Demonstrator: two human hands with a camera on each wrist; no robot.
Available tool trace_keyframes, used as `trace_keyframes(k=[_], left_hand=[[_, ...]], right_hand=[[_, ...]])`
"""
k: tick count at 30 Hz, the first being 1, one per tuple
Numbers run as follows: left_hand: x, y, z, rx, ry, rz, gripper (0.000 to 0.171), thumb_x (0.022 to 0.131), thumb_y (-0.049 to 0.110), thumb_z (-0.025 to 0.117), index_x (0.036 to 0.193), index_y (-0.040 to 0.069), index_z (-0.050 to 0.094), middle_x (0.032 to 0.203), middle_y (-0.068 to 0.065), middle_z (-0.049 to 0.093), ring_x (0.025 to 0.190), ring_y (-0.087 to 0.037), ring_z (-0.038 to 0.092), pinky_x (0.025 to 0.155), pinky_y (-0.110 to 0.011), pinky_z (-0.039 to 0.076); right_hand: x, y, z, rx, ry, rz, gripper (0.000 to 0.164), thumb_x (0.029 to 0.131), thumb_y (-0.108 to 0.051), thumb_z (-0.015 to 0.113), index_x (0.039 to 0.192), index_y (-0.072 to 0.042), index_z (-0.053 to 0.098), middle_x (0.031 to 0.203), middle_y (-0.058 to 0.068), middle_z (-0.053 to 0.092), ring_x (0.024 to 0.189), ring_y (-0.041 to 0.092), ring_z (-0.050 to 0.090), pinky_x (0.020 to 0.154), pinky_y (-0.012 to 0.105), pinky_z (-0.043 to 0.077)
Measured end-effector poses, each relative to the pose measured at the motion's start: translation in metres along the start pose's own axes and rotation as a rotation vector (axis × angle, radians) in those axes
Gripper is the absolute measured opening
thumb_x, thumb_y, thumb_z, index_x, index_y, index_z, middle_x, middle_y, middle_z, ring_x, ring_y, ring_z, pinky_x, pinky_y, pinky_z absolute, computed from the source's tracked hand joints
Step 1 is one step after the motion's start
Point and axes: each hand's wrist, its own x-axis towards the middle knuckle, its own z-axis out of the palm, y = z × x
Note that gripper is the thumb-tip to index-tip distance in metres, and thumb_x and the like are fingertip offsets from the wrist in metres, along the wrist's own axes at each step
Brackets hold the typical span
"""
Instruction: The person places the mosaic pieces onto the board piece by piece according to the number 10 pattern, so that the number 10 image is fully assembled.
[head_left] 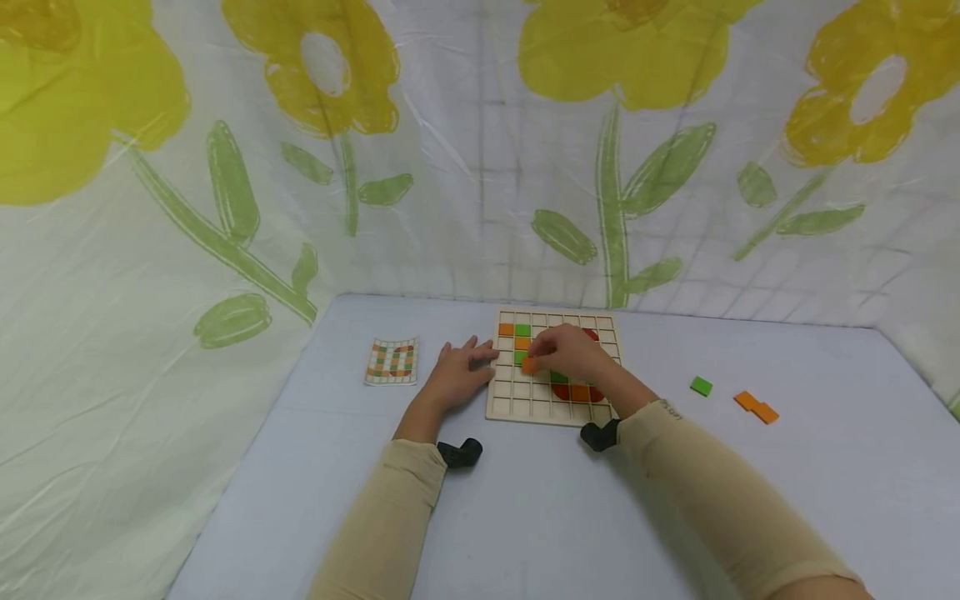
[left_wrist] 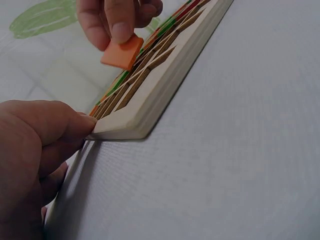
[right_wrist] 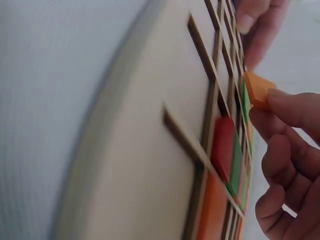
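A wooden grid board (head_left: 512, 408) lies flat near the back of the table, with orange, green and red tiles set in several of its squares. My right hand (head_left: 573, 354) pinches an orange square tile (left_wrist: 121, 54) between thumb and fingertips, over the left half of the board. In the right wrist view the tile (right_wrist: 257, 89) is tilted and held just above the grid. My left hand (head_left: 461, 377) rests at the board's left edge, fingers spread and fairly straight. The left wrist view shows its fingertips (left_wrist: 87, 121) touching the board's rim near a corner.
Left of the board lies a small card (head_left: 392, 362) printed with a coloured grid pattern. To the right are a loose green tile (head_left: 701, 386) and two orange tiles (head_left: 756, 407) that touch. A flower-printed curtain (head_left: 465, 167) hangs behind the table.
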Motion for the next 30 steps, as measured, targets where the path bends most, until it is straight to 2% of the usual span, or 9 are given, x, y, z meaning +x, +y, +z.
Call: trace_keyframes(k=[8, 17, 21, 25, 30], left_hand=[[0.001, 0.002, -0.001, 0.002, -0.009, 0.000, 0.037, 0.095, 0.025, 0.063, 0.132, 0.020, 0.064, 0.149, 0.009, 0.047, 0.150, -0.015, 0.023, 0.126, -0.041, -0.005], [-0.001, 0.001, 0.000, -0.001, -0.003, 0.003, 0.037, 0.095, 0.025, 0.062, 0.132, 0.020, 0.064, 0.149, 0.009, 0.047, 0.150, -0.015, 0.023, 0.126, -0.041, -0.005], [-0.001, 0.002, 0.000, -0.005, -0.001, -0.003, 0.037, 0.095, 0.024, 0.062, 0.132, 0.020, 0.064, 0.149, 0.009, 0.048, 0.150, -0.016, 0.023, 0.126, -0.042, -0.004], [-0.001, 0.002, 0.001, -0.008, 0.001, -0.011, 0.037, 0.095, 0.024, 0.062, 0.132, 0.020, 0.064, 0.149, 0.010, 0.048, 0.150, -0.015, 0.023, 0.126, -0.041, -0.005], [0.000, 0.001, 0.001, 0.000, 0.009, -0.014, 0.037, 0.096, 0.025, 0.062, 0.133, 0.020, 0.064, 0.149, 0.011, 0.047, 0.150, -0.014, 0.022, 0.126, -0.040, -0.005]], right_hand=[[0.004, -0.006, 0.010, -0.031, -0.003, -0.008, 0.009, 0.089, -0.021, 0.073, 0.095, -0.016, 0.076, 0.092, -0.003, 0.073, 0.083, 0.015, 0.062, 0.076, 0.033, 0.055], [0.003, -0.012, 0.014, -0.067, -0.067, 0.061, 0.010, 0.090, -0.024, 0.073, 0.096, -0.017, 0.077, 0.091, 0.000, 0.070, 0.080, 0.016, 0.061, 0.072, 0.031, 0.054], [0.001, -0.013, 0.013, -0.076, -0.063, 0.073, 0.014, 0.090, -0.024, 0.072, 0.100, -0.017, 0.077, 0.094, 0.002, 0.069, 0.079, 0.018, 0.060, 0.068, 0.030, 0.053], [-0.009, -0.007, -0.001, -0.092, -0.022, 0.090, 0.019, 0.091, -0.028, 0.071, 0.107, -0.017, 0.075, 0.098, 0.002, 0.068, 0.081, 0.018, 0.059, 0.068, 0.031, 0.051], [-0.036, 0.024, -0.038, -0.111, 0.070, 0.123, 0.026, 0.092, -0.029, 0.069, 0.113, -0.014, 0.074, 0.099, 0.005, 0.068, 0.084, 0.021, 0.059, 0.067, 0.031, 0.051]])
